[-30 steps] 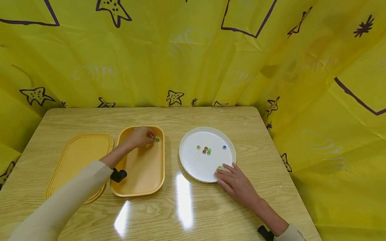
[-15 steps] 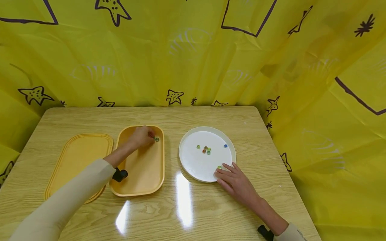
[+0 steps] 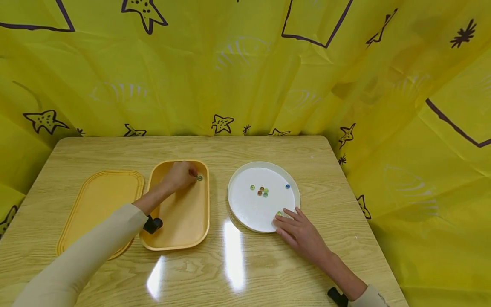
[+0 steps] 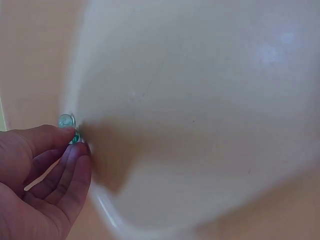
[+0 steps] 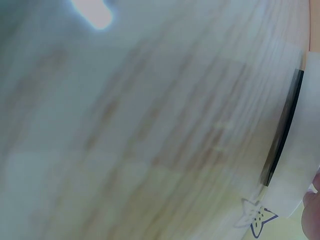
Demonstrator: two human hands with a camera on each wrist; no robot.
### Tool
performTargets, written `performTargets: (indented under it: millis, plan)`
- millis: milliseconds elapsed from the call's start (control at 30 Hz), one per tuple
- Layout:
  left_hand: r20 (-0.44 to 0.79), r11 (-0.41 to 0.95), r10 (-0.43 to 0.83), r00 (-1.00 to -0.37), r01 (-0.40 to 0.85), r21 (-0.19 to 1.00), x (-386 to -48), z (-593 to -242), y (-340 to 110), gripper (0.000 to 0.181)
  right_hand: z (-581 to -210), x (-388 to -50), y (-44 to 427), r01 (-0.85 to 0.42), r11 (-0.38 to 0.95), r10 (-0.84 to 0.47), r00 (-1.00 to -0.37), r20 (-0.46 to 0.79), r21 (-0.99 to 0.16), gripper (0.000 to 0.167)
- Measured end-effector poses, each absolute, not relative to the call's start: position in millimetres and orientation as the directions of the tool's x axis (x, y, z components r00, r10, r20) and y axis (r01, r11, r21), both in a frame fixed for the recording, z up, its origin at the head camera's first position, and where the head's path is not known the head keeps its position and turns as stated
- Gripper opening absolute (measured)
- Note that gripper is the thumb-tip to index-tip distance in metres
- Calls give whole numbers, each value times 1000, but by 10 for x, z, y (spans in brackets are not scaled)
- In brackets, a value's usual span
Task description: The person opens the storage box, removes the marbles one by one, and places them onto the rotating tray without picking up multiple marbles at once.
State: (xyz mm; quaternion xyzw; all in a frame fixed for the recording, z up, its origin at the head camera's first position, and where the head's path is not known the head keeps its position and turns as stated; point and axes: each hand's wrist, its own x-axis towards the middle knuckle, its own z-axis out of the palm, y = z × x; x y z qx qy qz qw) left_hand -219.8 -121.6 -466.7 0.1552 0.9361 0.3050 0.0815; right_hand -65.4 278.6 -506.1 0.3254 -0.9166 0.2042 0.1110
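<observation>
My left hand (image 3: 178,175) is at the far end of a deep orange tray (image 3: 183,226), pinching a green glass marble (image 4: 75,137) between thumb and fingertips. Right beside it sits a second green marble (image 3: 200,178). My right hand (image 3: 303,234) rests at the near right rim of a round white tray (image 3: 245,213), fingers extended and loosely bent. A yellow-green marble (image 3: 278,213) lies by its fingertips. Farther in are a clustered group of red-brown and green marbles (image 3: 265,194), a lone yellow-green marble (image 3: 252,187) and a blue marble (image 3: 287,186).
A flat orange tray or lid (image 3: 105,200) lies left of the deep tray, under my left forearm. The wooden table (image 3: 307,273) ends at a yellow curtain (image 3: 245,76) behind and to the right. Bare wood separates the deep tray from the round one.
My left fingers have moved onto one of the two green marbles, now mostly covered in the head view. The blue marble has rolled slightly right. My right hand stays still.
</observation>
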Motion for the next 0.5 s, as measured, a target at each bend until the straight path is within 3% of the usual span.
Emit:
performTargets:
  millis: [500]
  plan:
    - [37,694,353,-935,288,660,-2071,-4470,-1206,10,-5057,-654,2780,-640,707,-547,-765,340,-303,40]
